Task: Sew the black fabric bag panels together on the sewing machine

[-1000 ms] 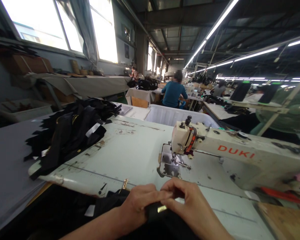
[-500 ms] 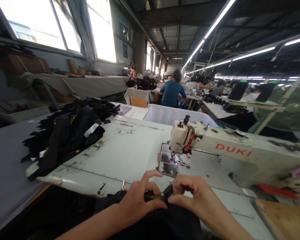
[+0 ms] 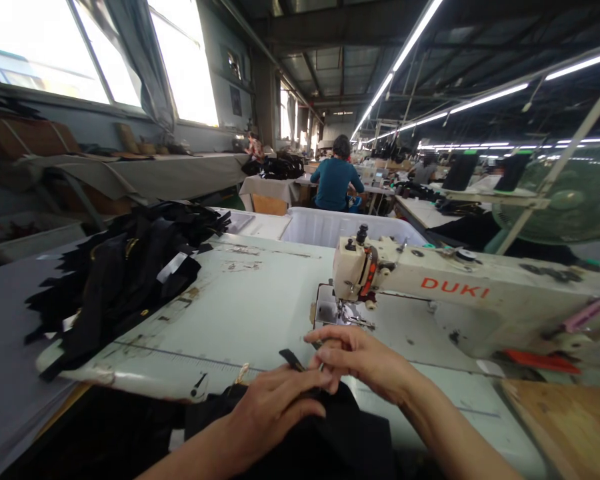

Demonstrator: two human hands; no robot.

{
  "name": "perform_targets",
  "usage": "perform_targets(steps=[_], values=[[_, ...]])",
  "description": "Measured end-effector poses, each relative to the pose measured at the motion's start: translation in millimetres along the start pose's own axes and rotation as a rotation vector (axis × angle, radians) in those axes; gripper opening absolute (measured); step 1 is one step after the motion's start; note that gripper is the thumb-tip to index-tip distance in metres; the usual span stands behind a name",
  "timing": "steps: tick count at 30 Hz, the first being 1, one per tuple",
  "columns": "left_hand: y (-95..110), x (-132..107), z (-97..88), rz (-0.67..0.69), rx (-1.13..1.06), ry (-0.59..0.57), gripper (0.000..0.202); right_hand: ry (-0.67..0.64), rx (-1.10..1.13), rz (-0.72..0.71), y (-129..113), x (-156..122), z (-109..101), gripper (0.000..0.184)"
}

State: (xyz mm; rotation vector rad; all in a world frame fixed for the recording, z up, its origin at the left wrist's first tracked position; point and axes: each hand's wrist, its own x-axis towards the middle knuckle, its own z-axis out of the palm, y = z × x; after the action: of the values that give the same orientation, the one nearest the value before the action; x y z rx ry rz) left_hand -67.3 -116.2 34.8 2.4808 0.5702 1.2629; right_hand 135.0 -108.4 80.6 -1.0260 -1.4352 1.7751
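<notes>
Black fabric [image 3: 353,427] hangs over the table's near edge, below both hands. My left hand [image 3: 275,403] lies closed over its upper edge, thumb tucked beneath. From between the hands a narrow black zipper tape end [image 3: 292,360] sticks up to the left, with a bit of gold along it. My right hand [image 3: 363,360] pinches at this tape from the right, its fingertips against my left fingers. What lies under the fingertips is partly hidden. A gold zipper pull [image 3: 243,373] shows left of my left hand, on the fabric's edge.
A sewing machine [image 3: 430,287] stands ahead to the right, its needle area just beyond my right hand. A pile of black zippered pieces [image 3: 130,267] covers the table's left side. Behind are a clear plastic bin [image 3: 300,227] and a seated person [image 3: 336,180].
My right hand has moved up and over toward my left fingers. The zipper tape end now points up to the left, and my left hand has flattened over the fabric. The view has shifted slightly.
</notes>
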Motion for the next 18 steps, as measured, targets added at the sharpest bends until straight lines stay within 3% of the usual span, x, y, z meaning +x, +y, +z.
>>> perform_targets(steps=[2, 4, 10, 14, 18], values=[[-3, -1, -1.0, -0.056, 0.024, 0.034, 0.020, 0.177, -0.194, -0.149, -7, -14, 1, 0.033], [-6, -1, -2.3, -0.075, 0.026, 0.052, 0.018, 0.401, -0.544, -0.272, -11, -31, 4, 0.025], [-3, 3, -3.9, -0.098, 0.055, 0.062, 0.021, 0.346, -0.913, -0.298, 2, -60, 19, 0.023], [1, 3, -6.7, -0.183, 0.107, 0.059, 0.021, 0.409, -0.903, -0.321, 13, -55, 21, 0.009], [6, 4, -12.4, -0.186, 0.109, 0.086, 0.019, 0.364, -0.835, -0.374, 14, -52, 23, 0.007]])
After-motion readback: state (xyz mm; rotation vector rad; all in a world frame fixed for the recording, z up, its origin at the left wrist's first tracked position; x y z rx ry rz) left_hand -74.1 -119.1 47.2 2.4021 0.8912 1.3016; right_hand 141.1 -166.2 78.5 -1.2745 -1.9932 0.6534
